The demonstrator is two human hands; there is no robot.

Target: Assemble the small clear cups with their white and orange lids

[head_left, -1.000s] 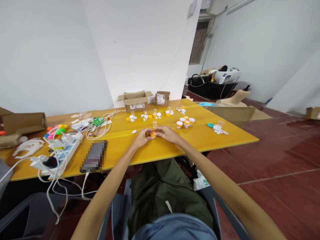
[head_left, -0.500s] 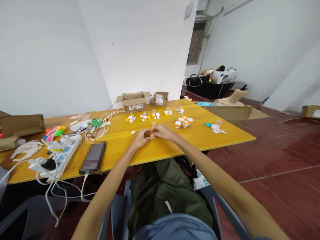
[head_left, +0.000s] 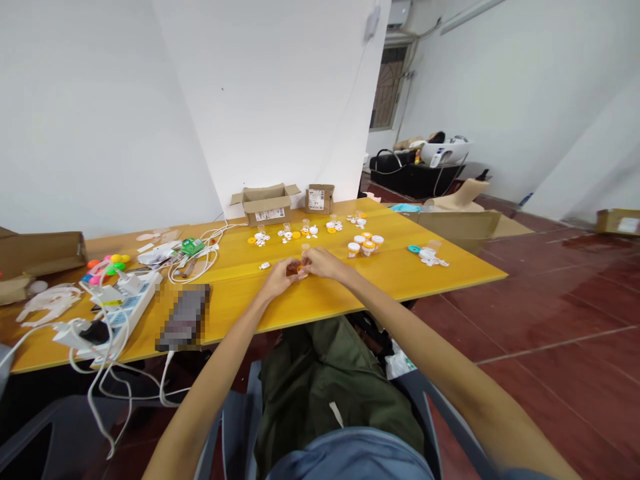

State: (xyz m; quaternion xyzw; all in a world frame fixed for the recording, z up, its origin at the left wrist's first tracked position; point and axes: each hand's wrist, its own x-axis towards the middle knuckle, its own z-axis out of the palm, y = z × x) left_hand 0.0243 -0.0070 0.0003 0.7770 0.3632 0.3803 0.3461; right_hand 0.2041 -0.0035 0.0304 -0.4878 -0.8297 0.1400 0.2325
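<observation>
Over the yellow table, my left hand [head_left: 281,277] and my right hand [head_left: 323,263] meet, with bent fingers closed around a small orange lid [head_left: 300,269]. Fingers cover most of the lid. Just behind my right fingertips stands a clear plastic cup [head_left: 305,247], partly hidden. A small white piece [head_left: 264,265] lies left of my left hand. To the right of my hands is a cluster of several jars [head_left: 367,247] with white and orange lids. Farther back are groups of small white parts [head_left: 259,239], with orange lids and clear cups among them.
Two cardboard boxes, one open [head_left: 270,203] and one smaller [head_left: 320,198], stand against the wall. At the right lie a teal lid [head_left: 414,249] and white parts [head_left: 433,257]. A phone [head_left: 184,317], power strip [head_left: 127,317], cables and coloured balls [head_left: 116,260] occupy the left.
The whole view has shifted slightly, so things appear a little farther left. Both hands stay together around the orange lid, their fingers only slightly moved.
</observation>
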